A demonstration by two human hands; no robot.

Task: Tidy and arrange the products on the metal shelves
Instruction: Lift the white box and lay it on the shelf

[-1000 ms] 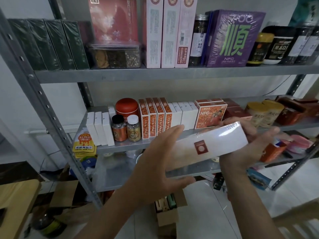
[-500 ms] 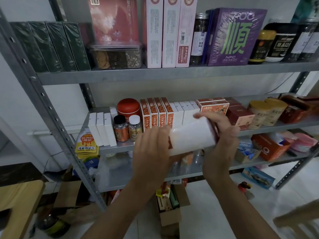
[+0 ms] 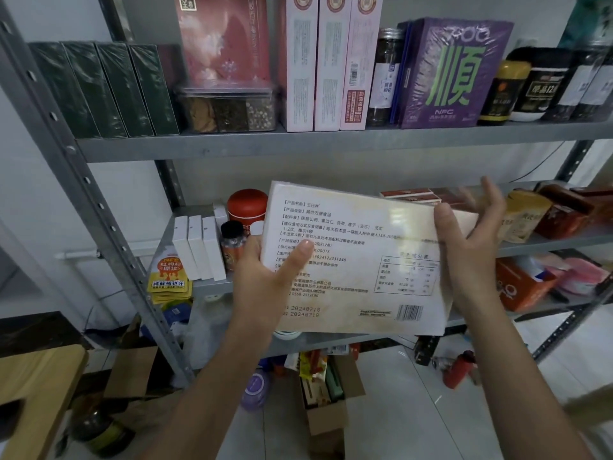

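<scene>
Since half a second back I have turned the box (image 3: pixel 358 260) from its narrow side to its broad printed back, which now faces me, and raised it in front of the middle shelf (image 3: pixel 564 240). My left hand (image 3: pixel 262 280) grips the lower left corner, thumb flat on the print and fingers behind; my right hand (image 3: pixel 471 250) is at the right edge, thumb on the face and fingers spread straight behind it, so it steadies more than it clasps. The box is in the air, tilted, touching no shelf that I can see. To do this step well I judge I should settle which way is up, take a firm hold with both hands, and slide it in upright beside boxes of like shape, perhaps the pink boxes (image 3: pixel 331 61) on the upper shelf (image 3: pixel 298 142), flush with the lip, without knocking the red tin (image 3: pixel 247 204) or the white boxes (image 3: pixel 199 247). The wrap looks slick, so a loose hold may slip. The box hides the middle of the shelf behind it, so I cannot see what gap is free there; my right fingers are blurred, and the upper shelf's goods are cut off at the top.
</scene>
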